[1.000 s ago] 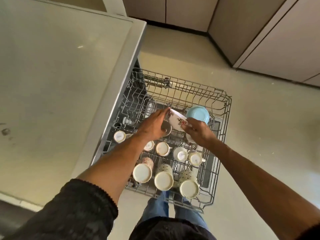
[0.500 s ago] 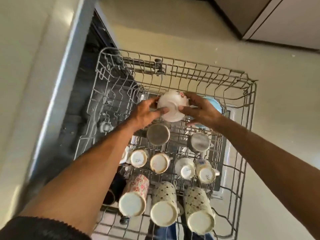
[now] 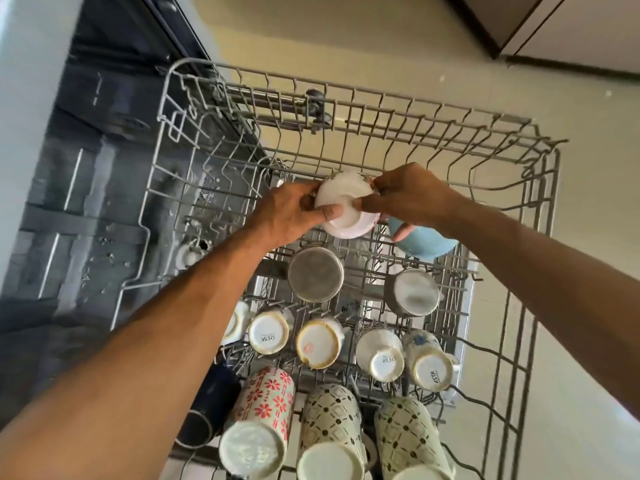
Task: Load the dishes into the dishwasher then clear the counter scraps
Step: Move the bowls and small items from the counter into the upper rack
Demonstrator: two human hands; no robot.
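Observation:
A small white bowl (image 3: pixel 346 216) with a floral rim is held upside down over the middle of the pulled-out grey wire dishwasher rack (image 3: pixel 381 109). My left hand (image 3: pixel 291 213) grips its left side, thumb on the base. From the right, my right hand (image 3: pixel 412 199) pinches its other edge. A light blue bowl (image 3: pixel 426 242) lies in the rack just under my right hand. Nearer me stand two upturned steel cups (image 3: pixel 315 273) and several upside-down mugs (image 3: pixel 318 342), some patterned.
The open dishwasher cavity (image 3: pixel 104 202) is dark on the left, under the grey counter edge (image 3: pixel 20 81). The rack's far and left rows of tines hold nothing. Beige floor surrounds the rack, with cabinet bases (image 3: pixel 571 36) at the top right.
The view has dropped closer to the rack. The white bowl was turned from tilted to base-up, and both hands moved it slightly toward the rack's far side.

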